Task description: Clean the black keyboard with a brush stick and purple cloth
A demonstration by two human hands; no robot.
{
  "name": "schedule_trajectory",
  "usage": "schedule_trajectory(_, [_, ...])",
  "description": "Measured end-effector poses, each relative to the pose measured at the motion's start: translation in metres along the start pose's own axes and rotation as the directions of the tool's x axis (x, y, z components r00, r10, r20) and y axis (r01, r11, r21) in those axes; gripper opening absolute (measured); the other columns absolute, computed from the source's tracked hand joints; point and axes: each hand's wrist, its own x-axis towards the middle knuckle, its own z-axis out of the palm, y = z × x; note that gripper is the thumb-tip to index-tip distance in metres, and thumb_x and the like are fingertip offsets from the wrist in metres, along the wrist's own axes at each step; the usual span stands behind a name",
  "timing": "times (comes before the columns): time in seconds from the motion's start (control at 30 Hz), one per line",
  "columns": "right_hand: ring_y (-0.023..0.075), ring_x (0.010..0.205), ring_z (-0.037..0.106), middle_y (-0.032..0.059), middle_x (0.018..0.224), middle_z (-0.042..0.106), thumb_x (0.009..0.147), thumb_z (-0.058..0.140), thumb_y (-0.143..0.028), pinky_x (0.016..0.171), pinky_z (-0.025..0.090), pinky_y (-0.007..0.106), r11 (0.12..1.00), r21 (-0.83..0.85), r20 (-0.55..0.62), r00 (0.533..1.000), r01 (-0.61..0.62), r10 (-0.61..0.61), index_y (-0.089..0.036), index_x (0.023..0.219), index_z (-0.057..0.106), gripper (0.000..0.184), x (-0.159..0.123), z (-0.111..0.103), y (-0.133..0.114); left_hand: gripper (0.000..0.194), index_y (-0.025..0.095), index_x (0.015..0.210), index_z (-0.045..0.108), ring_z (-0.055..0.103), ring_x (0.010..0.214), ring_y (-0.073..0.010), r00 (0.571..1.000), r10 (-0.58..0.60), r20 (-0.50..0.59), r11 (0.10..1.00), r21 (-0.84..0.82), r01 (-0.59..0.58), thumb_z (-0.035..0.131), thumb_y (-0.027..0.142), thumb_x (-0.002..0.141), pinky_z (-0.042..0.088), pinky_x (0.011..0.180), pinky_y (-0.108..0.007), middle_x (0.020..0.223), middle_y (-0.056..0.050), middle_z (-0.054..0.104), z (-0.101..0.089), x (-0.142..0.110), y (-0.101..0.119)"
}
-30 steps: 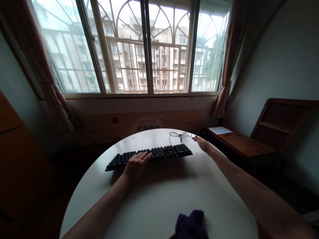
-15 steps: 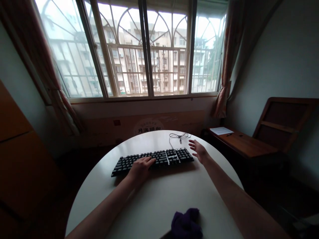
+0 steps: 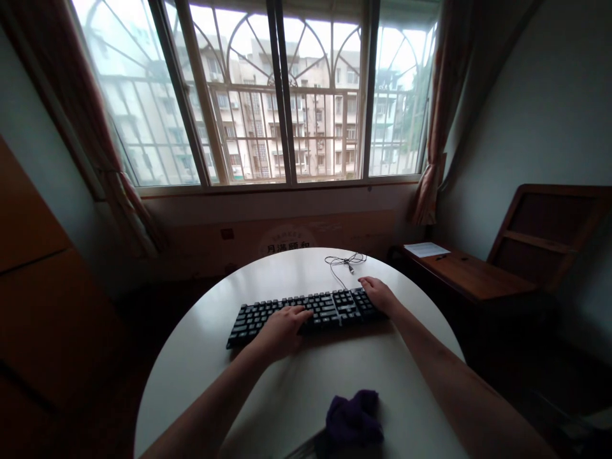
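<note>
A black computer keyboard (image 3: 326, 308) with dark keys lies across the far half of the round white table. My left hand (image 3: 283, 326) grips its front edge near the middle, the fingers over the keys and partly hidden. Around the keyboard's right end my right hand (image 3: 378, 295) is closed, covering the corner. From the back edge runs a thin dark cable (image 3: 338, 277), loosely coiled on the table with its plug beside the coil. A crumpled purple cloth (image 3: 354, 417) rests nearer to me, away from both hands.
The round white table (image 3: 191, 370) has a curved edge on all visible sides. Beside the cloth lies a dark flat object (image 3: 308, 448), cut off by the frame. To the right stands a wooden chair (image 3: 497, 274) with paper (image 3: 426, 249) on it. Windows are ahead.
The keyboard has shifted right together with my left hand. My right hand, open and apart from the keyboard earlier, has come down and closed on its right end.
</note>
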Motion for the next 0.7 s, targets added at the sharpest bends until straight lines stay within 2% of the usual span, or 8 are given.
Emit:
schedule_trajectory(0.2, [0.0181, 0.11, 0.058, 0.0058, 0.114, 0.065, 0.094, 0.041, -0.035, 0.1, 0.042, 0.028, 0.996, -0.089, -0.011, 1.0, 0.026, -0.027, -0.017, 0.108, 0.071, 0.038, -0.004, 0.0, -0.001, 0.053, 0.024, 0.126, 0.061, 0.054, 0.121, -0.0272, 0.998, 0.005, -0.055, 0.998, -0.057, -0.008, 0.063, 0.017, 0.073, 0.044, 0.105, -0.041, 0.133, -0.007, 0.059, 0.003, -0.01, -0.002])
schedule_trajectory(0.33, [0.0177, 0.108, 0.059, 0.0053, 0.112, 0.065, 0.094, 0.042, -0.036, 0.099, 0.042, 0.027, 0.993, -0.115, -0.034, 0.999, 0.038, -0.043, -0.018, 0.109, 0.071, 0.037, -0.005, 0.0, 0.001, 0.04, 0.026, 0.121, 0.065, 0.054, 0.123, -0.0266, 0.996, 0.027, -0.088, 0.987, -0.158, -0.041, 0.064, 0.028, 0.081, 0.043, 0.106, -0.041, 0.134, -0.007, 0.059, 0.008, -0.014, -0.012])
schedule_trajectory(0.43, [0.0179, 0.107, 0.059, 0.0053, 0.112, 0.065, 0.095, 0.042, -0.037, 0.099, 0.043, 0.028, 0.991, -0.124, -0.051, 0.997, 0.047, -0.054, -0.018, 0.11, 0.071, 0.037, -0.005, 0.0, 0.002, 0.034, 0.025, 0.116, 0.069, 0.057, 0.12, -0.0256, 0.982, -0.069, -0.174, 0.966, -0.256, 0.023, 0.057, 0.038, 0.087, 0.045, 0.105, -0.039, 0.13, -0.007, 0.061, 0.007, -0.015, -0.032])
schedule_trajectory(0.5, [0.0175, 0.107, 0.059, 0.0056, 0.113, 0.065, 0.095, 0.043, -0.037, 0.099, 0.043, 0.027, 0.99, -0.127, -0.061, 0.996, 0.057, -0.065, -0.018, 0.111, 0.07, 0.037, -0.006, 0.0, 0.002, 0.036, 0.022, 0.113, 0.069, 0.057, 0.119, -0.0252, 0.938, -0.213, -0.274, 0.95, -0.284, 0.132, 0.051, 0.042, 0.09, 0.044, 0.106, -0.039, 0.127, -0.008, 0.063, 0.004, -0.017, -0.052])
schedule_trajectory(0.57, [0.0172, 0.108, 0.059, 0.0058, 0.114, 0.064, 0.095, 0.044, -0.037, 0.1, 0.042, 0.027, 0.989, -0.134, -0.069, 0.995, 0.066, -0.076, -0.018, 0.112, 0.07, 0.036, -0.007, 0.0, 0.001, 0.038, 0.019, 0.112, 0.068, 0.056, 0.119, -0.0248, 0.862, -0.37, -0.347, 0.914, -0.304, 0.27, 0.048, 0.041, 0.09, 0.042, 0.107, -0.038, 0.125, -0.009, 0.064, 0.0, -0.019, -0.073])
schedule_trajectory(0.63, [0.0175, 0.108, 0.059, 0.0056, 0.113, 0.065, 0.094, 0.045, -0.037, 0.1, 0.042, 0.026, 0.986, -0.148, -0.07, 0.994, 0.07, -0.081, -0.019, 0.111, 0.07, 0.035, -0.009, 0.0, -0.001, 0.038, 0.016, 0.114, 0.067, 0.058, 0.117, -0.0252, 0.78, -0.53, -0.334, 0.84, -0.33, 0.43, 0.046, 0.038, 0.09, 0.043, 0.106, -0.037, 0.122, -0.01, 0.065, -0.001, -0.022, -0.094])
schedule_trajectory(0.7, [0.0185, 0.107, 0.059, 0.0051, 0.11, 0.066, 0.094, 0.047, -0.038, 0.099, 0.042, 0.027, 0.983, -0.17, -0.063, 0.995, 0.069, -0.081, -0.021, 0.109, 0.071, 0.033, -0.011, -0.001, -0.002, 0.041, 0.013, 0.118, 0.064, 0.058, 0.117, -0.0271, 0.703, -0.655, -0.275, 0.751, -0.337, 0.568, 0.045, 0.037, 0.091, 0.044, 0.104, -0.038, 0.124, -0.013, 0.065, 0.0, -0.026, -0.109])
